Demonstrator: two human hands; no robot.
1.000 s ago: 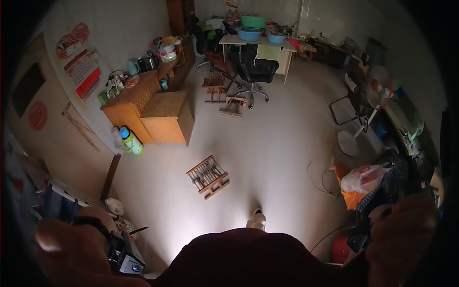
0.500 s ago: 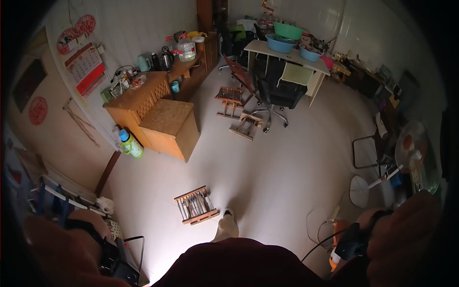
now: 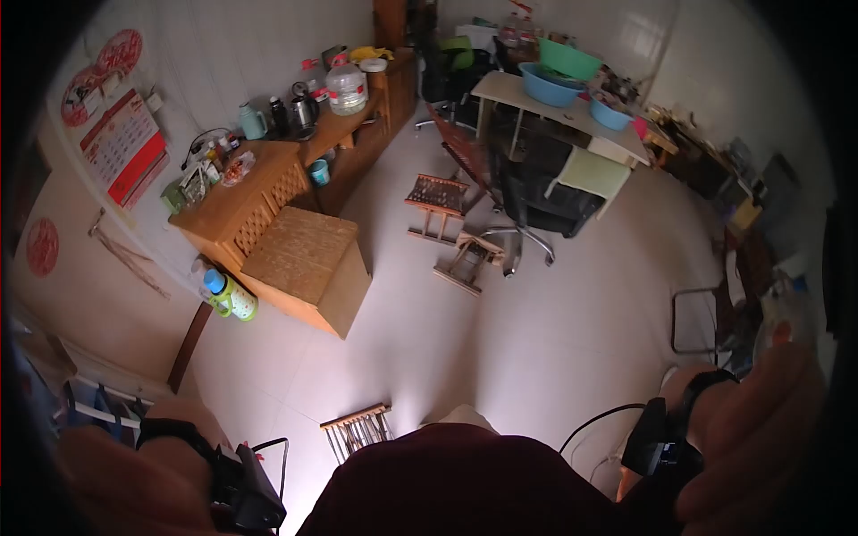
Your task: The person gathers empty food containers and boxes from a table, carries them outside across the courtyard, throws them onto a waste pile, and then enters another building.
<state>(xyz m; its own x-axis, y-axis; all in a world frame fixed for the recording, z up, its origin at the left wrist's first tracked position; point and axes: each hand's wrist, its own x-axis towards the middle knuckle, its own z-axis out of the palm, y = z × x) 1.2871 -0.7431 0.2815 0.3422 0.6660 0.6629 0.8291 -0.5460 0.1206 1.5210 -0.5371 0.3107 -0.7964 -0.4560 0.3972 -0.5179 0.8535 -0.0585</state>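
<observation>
Both my hands loom large and dark at the lower sides of the view, close to the camera. My left hand (image 3: pixel 121 473) is at the lower left, with a black strap and a box-shaped device (image 3: pixel 246 487) by its wrist. At the lower right, my right hand (image 3: pixel 755 438) has a similar strapped device (image 3: pixel 661 447) with a cable. The fingers of both hands are too dark and cut off to make out, and I see nothing held. A slatted wooden stool (image 3: pixel 357 429) on the floor is partly hidden by my dark red top (image 3: pixel 465 482).
Ahead left stand a wooden cabinet (image 3: pixel 304 259) and a green thermos flask (image 3: pixel 234 299). Small stools (image 3: pixel 438 196), (image 3: pixel 469 262) and a black office chair (image 3: pixel 550 192) stand before a desk (image 3: pixel 500 89) bearing basins (image 3: pixel 567 61). A metal-framed chair (image 3: pixel 693 322) is at right.
My view has moved forward, so the cabinet and chairs look nearer. The slatted stool has slid down behind my body. Both hands stay at the sides.
</observation>
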